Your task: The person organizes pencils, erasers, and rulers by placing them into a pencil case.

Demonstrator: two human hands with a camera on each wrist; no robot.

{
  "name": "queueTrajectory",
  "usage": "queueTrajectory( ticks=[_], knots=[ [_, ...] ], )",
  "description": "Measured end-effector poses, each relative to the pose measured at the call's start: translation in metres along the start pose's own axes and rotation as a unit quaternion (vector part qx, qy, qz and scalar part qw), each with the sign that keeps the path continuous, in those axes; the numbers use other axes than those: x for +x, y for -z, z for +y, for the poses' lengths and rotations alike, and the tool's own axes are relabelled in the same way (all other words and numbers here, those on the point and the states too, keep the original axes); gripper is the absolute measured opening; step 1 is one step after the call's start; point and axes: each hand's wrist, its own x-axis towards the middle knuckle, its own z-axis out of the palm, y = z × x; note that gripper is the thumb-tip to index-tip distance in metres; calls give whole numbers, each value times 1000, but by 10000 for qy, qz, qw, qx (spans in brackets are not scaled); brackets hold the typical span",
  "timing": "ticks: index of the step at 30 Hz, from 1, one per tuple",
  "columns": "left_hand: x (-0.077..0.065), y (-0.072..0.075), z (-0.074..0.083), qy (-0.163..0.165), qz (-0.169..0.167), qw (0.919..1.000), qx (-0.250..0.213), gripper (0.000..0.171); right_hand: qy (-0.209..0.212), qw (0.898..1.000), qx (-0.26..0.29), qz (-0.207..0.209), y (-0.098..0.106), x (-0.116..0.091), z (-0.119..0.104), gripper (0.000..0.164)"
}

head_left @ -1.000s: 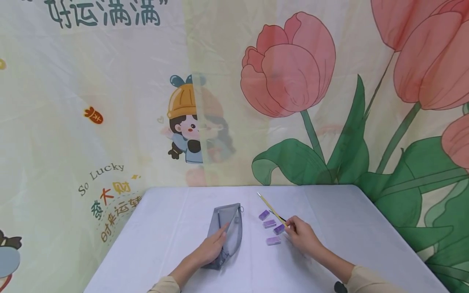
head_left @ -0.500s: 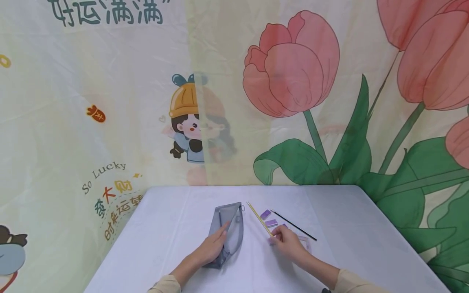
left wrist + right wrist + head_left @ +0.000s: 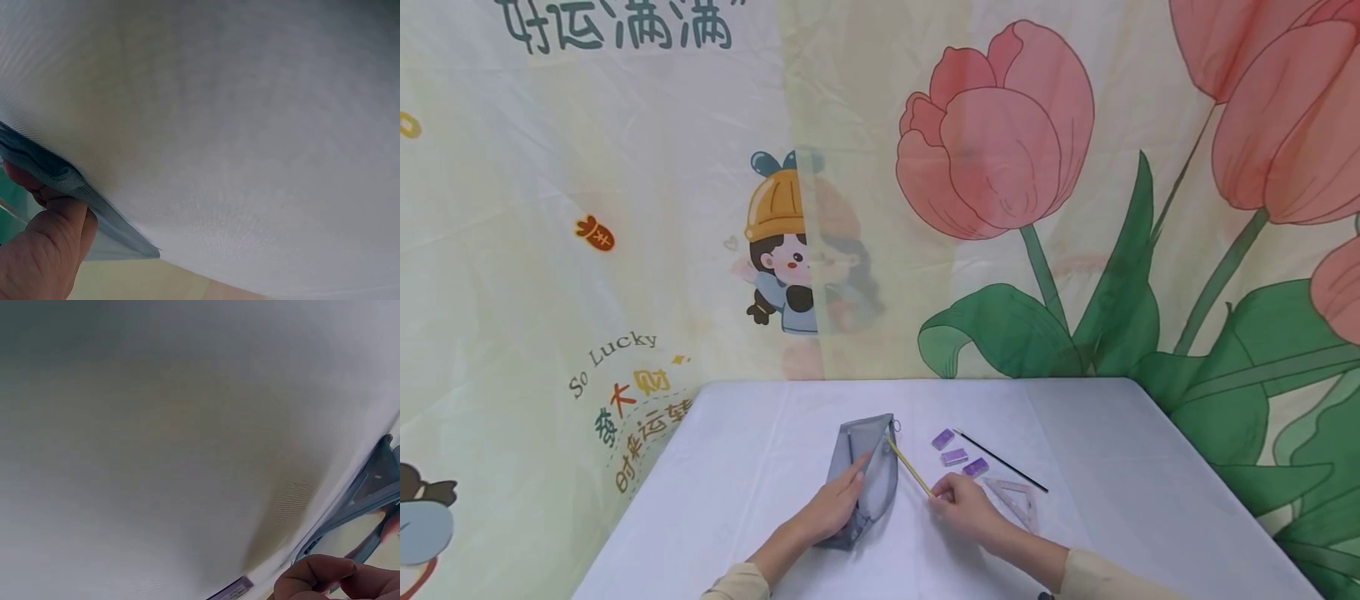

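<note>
A grey mesh pencil pouch [image 3: 867, 475] lies on the white table [image 3: 737, 467], its mouth facing the far side. My left hand [image 3: 835, 507] grips the pouch's near part, fingers on top; the left wrist view shows the thumb [image 3: 47, 250] under the pouch's edge [image 3: 75, 187]. My right hand [image 3: 962, 504] pinches a yellow pencil [image 3: 908, 465] at its near end, and the pencil's far tip is at the pouch's mouth. In the right wrist view my curled fingers [image 3: 331, 578] and the pouch [image 3: 375, 481] show at the lower right.
Right of the pouch lie three purple erasers [image 3: 955, 457], a black pencil [image 3: 1000, 460] and a clear triangle ruler [image 3: 1015, 498]. A printed curtain with tulips [image 3: 1000, 133] hangs behind the table. One eraser [image 3: 231, 590] shows in the right wrist view.
My right hand carried the yellow pencil leftward from beside the erasers to the pouch's mouth. The black pencil and the ruler came into sight. My left hand stayed on the pouch.
</note>
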Motion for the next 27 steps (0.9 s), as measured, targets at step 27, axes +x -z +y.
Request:
queueTrajectory(
  ticks=[27],
  knots=[
    [0, 3, 3, 101, -94, 9997, -182, 53, 664, 9977, 29, -108, -59, 27, -32, 10]
  ],
)
